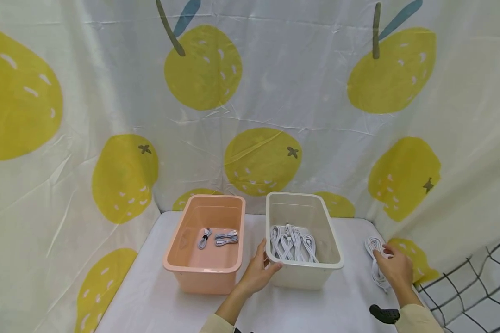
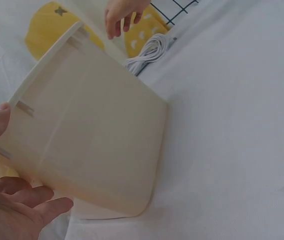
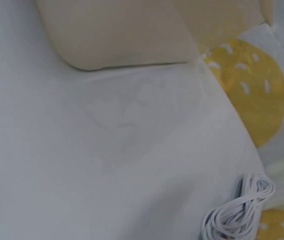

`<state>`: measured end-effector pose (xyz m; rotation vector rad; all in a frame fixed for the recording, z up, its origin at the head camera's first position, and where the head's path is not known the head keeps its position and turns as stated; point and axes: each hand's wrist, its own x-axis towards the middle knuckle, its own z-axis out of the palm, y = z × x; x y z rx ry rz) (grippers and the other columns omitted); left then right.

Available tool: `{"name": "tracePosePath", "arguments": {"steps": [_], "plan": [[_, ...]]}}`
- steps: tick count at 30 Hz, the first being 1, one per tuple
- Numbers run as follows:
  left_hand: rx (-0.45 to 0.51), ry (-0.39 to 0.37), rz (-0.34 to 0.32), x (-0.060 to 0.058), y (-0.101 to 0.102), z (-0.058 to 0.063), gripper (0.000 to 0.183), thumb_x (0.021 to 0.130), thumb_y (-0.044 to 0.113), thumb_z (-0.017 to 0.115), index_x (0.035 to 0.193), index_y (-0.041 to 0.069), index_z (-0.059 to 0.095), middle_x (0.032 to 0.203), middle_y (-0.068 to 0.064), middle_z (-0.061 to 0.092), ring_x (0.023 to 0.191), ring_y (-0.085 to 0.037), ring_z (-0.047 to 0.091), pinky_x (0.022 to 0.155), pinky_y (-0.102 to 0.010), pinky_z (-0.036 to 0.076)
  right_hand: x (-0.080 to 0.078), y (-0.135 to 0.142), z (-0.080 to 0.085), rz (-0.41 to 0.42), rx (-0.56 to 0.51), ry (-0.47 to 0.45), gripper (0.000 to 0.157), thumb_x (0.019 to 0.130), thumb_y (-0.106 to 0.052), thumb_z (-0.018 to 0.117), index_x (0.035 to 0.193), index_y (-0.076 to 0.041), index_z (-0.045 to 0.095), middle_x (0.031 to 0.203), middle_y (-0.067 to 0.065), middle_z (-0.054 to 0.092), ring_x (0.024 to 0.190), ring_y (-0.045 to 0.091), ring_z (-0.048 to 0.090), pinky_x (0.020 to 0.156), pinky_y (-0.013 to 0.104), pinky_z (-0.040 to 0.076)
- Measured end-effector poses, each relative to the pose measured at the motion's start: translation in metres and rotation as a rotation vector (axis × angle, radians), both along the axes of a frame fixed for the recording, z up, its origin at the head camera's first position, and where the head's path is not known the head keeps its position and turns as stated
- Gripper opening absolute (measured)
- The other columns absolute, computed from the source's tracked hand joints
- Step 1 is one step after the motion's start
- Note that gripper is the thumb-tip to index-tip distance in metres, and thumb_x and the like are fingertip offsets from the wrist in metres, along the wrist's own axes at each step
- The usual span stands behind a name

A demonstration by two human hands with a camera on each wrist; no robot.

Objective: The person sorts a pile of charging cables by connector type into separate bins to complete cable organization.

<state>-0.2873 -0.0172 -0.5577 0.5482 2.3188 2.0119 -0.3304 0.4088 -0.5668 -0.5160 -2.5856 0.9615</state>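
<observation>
My left hand (image 1: 255,274) grips the near left corner of a cream plastic bin (image 1: 302,276), its thumb on the rim and fingers against the side. Several white coiled cables (image 1: 293,243) lie inside that bin, towards its left and front. At the right edge of the table is a larger bundle of white cable (image 1: 374,247), looped and cinched at its middle. Over this bundle hovers my right hand (image 1: 396,269), fingers loosely bent downward. In the right wrist view only fingertips show at the right border, apart from the bundle (image 3: 237,212).
Left of the cream bin stands a peach bin (image 1: 204,281) holding two small grey cable bundles (image 1: 226,238). A lemon-print curtain (image 1: 271,111) hangs behind the white-covered table (image 1: 150,286). Black wire grid (image 1: 475,282) is at the right. A black object (image 1: 383,314) lies beside my right wrist.
</observation>
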Motion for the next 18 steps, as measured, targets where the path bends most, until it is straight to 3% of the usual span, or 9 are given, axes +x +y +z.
{"name": "tracePosePath", "arguments": {"steps": [7,13,18], "plan": [[-0.003,-0.016,-0.009,-0.004,-0.001,-0.001,0.087,0.101,0.017,0.069,0.164,0.002,0.01,0.164,-0.02,0.03,0.147,-0.039,0.034,0.114,-0.048,0.034,-0.009,0.008,-0.018,-0.029,0.01,-0.11,0.066,0.096,-0.035,0.067,0.14,0.011,0.047,0.135,0.034,0.05,0.118,0.052,0.048,0.095,0.062,0.038],[0.013,-0.003,-0.011,-0.005,-0.001,-0.004,0.089,0.101,0.018,0.07,0.163,-0.001,0.01,0.162,-0.024,0.032,0.146,-0.04,0.036,0.114,-0.05,0.034,-0.015,0.012,-0.033,-0.07,0.007,-0.229,0.086,0.092,-0.043,0.07,0.149,0.01,0.033,0.139,0.039,0.038,0.121,0.06,0.037,0.097,0.07,0.035],[-0.01,0.016,-0.009,-0.004,-0.003,-0.006,0.09,0.101,0.021,0.07,0.163,-0.001,0.01,0.162,-0.025,0.032,0.145,-0.043,0.036,0.112,-0.048,0.037,-0.02,0.012,-0.049,-0.113,0.04,-0.337,0.092,0.089,-0.044,0.072,0.144,0.015,0.029,0.133,0.04,0.032,0.122,0.061,0.034,0.097,0.074,0.034]]}}
